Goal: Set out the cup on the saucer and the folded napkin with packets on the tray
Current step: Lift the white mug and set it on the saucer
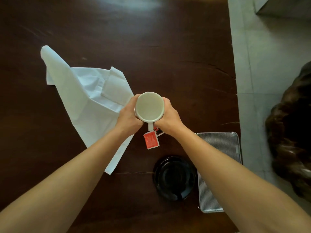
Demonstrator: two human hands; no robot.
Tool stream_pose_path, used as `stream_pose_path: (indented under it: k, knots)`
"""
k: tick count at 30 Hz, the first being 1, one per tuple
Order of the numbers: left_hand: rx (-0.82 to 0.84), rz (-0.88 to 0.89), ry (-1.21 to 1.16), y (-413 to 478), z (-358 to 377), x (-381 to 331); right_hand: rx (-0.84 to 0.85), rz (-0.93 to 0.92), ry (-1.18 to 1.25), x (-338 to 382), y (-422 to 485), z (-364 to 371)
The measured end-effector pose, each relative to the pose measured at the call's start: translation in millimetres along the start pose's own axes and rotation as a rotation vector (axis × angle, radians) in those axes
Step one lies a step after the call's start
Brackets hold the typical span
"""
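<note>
Both hands are gripping a white cup (pixel 149 106) from opposite sides, the left hand (pixel 128 116) and the right hand (pixel 170 116) wrapping it with its handle pointing near; it is sitting over the dark wooden desk (pixel 151 47); a white napkin (pixel 80 96) is lying loosely unfolded to the left; a red packet (pixel 151 140) is lying just near of the cup; a black saucer (pixel 174 178) is resting nearer still, beside a ribbed metal tray (pixel 218 148) on the right, partly hidden by the right forearm.
</note>
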State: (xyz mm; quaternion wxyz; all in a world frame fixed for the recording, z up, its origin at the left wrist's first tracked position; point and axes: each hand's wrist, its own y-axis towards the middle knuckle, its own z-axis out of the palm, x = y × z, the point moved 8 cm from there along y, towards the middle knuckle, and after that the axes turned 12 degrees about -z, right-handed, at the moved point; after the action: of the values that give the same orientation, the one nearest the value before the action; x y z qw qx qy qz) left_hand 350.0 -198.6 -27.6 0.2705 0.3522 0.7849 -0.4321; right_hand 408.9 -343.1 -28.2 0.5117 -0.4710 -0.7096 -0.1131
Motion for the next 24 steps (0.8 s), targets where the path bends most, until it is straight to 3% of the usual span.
stream_pose_path:
  k: [13, 24]
  knots:
    - [-0.109, 0.024, -0.014, -129.1, 28.6, -27.5, 0.086, -0.122, -0.056, 20.7, -117.3, -41.3]
    - [-0.054, -0.036, -0.046, -216.8, 81.2, -11.2, 0.081, -0.186, -0.067, -2.9, -211.1, -46.1]
